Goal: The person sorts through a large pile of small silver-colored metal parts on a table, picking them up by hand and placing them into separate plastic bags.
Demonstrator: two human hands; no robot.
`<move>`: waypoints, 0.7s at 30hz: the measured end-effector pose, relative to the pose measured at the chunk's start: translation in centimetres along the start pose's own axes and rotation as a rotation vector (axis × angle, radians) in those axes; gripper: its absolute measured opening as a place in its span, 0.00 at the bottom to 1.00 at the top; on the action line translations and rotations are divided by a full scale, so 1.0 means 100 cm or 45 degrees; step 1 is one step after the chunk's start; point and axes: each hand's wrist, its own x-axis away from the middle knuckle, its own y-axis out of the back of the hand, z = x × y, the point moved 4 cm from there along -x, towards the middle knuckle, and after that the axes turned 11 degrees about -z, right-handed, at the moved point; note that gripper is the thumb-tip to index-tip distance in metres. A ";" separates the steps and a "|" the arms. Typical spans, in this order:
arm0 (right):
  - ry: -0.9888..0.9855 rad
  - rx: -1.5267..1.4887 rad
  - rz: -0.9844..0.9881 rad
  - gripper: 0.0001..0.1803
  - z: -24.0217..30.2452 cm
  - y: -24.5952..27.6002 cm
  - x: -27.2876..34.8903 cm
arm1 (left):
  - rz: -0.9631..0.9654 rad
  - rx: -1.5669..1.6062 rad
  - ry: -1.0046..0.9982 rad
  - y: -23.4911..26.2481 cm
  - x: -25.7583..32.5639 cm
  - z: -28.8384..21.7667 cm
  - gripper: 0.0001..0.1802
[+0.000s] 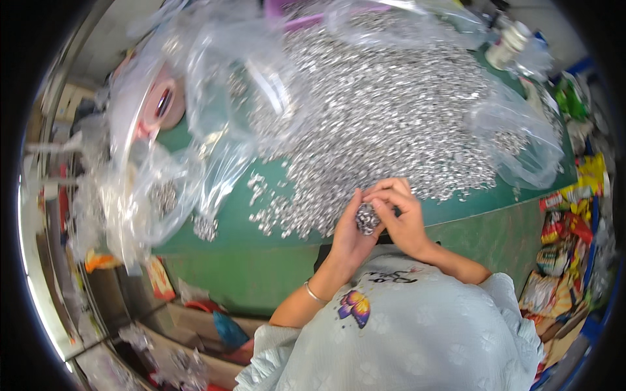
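Observation:
Both of my hands meet just above the near edge of the green table. My left hand is cupped around a small bunch of shiny metal pieces. Over the same bunch, the bent fingers of my right hand close in from the right; what its fingertips pinch is hidden. A broad heap of small silvery metal pieces spreads across the table beyond my hands. Each piece is too small to make out exactly. A metal bangle circles my left wrist.
Clear plastic bags with some metal pieces lie at the left, another bag at the right. A pink round container, a purple tray and a white bottle stand around the heap. Colourful packets fill the right side.

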 end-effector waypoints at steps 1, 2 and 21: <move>-0.047 -0.161 -0.134 0.07 -0.005 0.008 0.000 | 0.056 -0.006 -0.005 -0.008 -0.008 0.003 0.14; -0.084 -0.327 -0.264 0.08 -0.011 0.012 0.000 | 0.110 -0.008 -0.009 -0.018 -0.013 0.006 0.14; -1.130 -1.954 -0.872 0.15 -0.049 0.094 -0.024 | 0.818 -1.326 -1.797 -0.153 -0.017 0.071 0.21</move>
